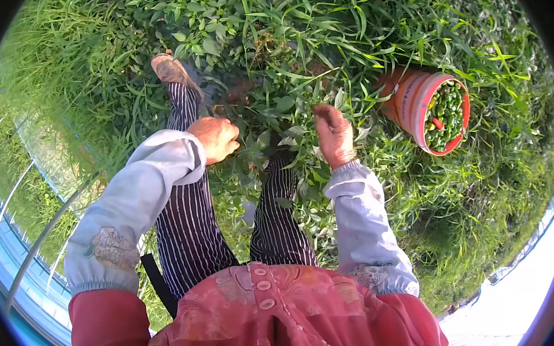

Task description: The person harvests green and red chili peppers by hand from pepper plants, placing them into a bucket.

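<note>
My left hand (217, 138) is closed, its fingers curled in at the edge of the leafy plants (279, 112) between my legs. Whatever it may grip is hidden. On the other side of these plants, my right hand (334, 135) is raised with its fingers bent over toward the thumb. Leaves lie close around it, and I cannot make out anything in its grasp. Right of that hand, an orange bucket (407, 99) leans over in the grass, its mouth facing me. Many small green peppers (443, 113) fill it, with a red one among them.
Tall grass (356, 13) and weeds surround the plants. My shoe (170, 70) stands at the upper left, beside dark ground sheeting. Curved poles (44, 237) and pale blue sheeting (6, 256) run along the left edge. A bright white surface (511, 304) shows at the lower right.
</note>
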